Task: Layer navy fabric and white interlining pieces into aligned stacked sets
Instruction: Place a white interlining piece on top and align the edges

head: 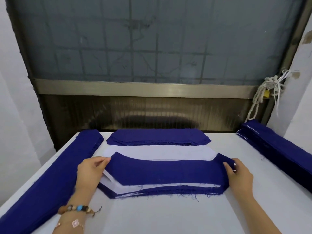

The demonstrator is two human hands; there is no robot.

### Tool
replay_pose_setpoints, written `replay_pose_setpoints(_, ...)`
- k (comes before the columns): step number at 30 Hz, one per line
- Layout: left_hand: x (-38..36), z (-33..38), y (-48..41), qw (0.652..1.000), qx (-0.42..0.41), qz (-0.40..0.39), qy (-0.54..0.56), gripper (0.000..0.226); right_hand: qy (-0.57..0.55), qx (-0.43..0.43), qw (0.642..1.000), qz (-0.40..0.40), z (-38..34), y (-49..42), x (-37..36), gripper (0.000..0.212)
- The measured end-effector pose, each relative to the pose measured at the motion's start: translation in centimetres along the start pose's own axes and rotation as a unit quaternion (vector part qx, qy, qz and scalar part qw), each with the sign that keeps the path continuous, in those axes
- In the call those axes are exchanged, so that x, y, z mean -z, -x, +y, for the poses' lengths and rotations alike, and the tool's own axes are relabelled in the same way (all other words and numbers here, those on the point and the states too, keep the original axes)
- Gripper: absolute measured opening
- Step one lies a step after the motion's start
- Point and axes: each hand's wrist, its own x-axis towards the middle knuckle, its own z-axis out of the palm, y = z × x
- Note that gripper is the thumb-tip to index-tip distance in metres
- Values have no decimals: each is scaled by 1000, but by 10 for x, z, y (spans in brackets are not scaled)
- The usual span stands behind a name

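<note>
Head view, mid-table [168,217]: pinching the top navy piece [165,173] at its ends with left hand [91,169] and right hand [239,174], on the stack [152,191] but set back. Ease forward, match slanted corners, smooth outward. Mind the white sheet [160,153] touching behind; far pile [158,136], left pile [55,171], right pile [276,149] well apart

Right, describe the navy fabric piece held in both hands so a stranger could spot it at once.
On the white table, find the near stack of navy and white layers. The topmost navy fabric piece is it: the only one with its ends pinched by the left hand and right hand.
</note>
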Motion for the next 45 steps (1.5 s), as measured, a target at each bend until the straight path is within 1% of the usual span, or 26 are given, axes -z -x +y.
replay_pose_setpoints(3,1,4,0,999,25,2,22,4,-11,-8,1000,1,2,0,0,12)
replay_pose_setpoints(6,-1,8,0,999,29,-17,-19,11,-7,-6,1000,-10,3,0,-1,18)
replay_pose_setpoints(10,-3,10,3,998,9,-39,-57,15,7,-9,1000,-8,4,0,-2,6)
replay_pose_setpoints(13,-5,8,5,997,-29,-20,-62,15,15,-19,1000,-10,3,-1,-3,8)
replay_pose_setpoints(16,-8,5,5,996,-55,-15,-69,8,27,-35,999,-10,4,-2,-3,17)
replay_pose_setpoints(20,-12,2,2,997,-19,11,-79,15,30,-49,998,-15,4,-4,-2,19)
replay_pose_setpoints(22,-14,0,2,996,-18,-5,-83,13,34,-54,998,-17,5,-5,-1,27)
replay_pose_setpoints(24,-17,-1,3,994,-22,-28,-105,18,40,-60,997,-14,4,-6,-1,39)
replay_pose_setpoints(26,-18,-2,2,993,-28,-28,-110,27,44,-64,997,-4,0,-5,0,46)
replay_pose_setpoints(27,-16,-2,0,994,-21,-27,-103,31,45,-65,997,3,-2,-4,0,49)
replay_pose_setpoints(29,-11,-3,-3,997,18,-39,-66,36,47,-66,997,9,-3,-3,1,52)
replay_pose_setpoints(31,-2,-5,-7,996,71,-59,-6,39,47,-65,997,-3,0,-6,2,48)
replay_pose_setpoints(34,8,-8,-11,984,149,-83,56,40,45,-49,997,-41,2,-7,3,22)
replay_pose_setpoints(36,13,-11,-13,975,176,-114,74,47,45,-41,997,-50,2,-7,3,14)
replay_pose_setpoints(38,13,-11,-12,977,168,-116,53,47,46,-44,997,-51,4,-8,2,16)
replay_pose_setpoints(39,12,-11,-11,983,152,-103,26,44,47,-47,997,-50,4,-8,2,21)
replay_pose_setpoints(42,10,-8,-7,992,99,-69,-35,40,54,-57,996,-43,3,-9,0,45)
replay_pose_setpoints(45,10,-8,-7,993,82,-72,-49,33,69,-58,995,-46,2,-9,-1,46)
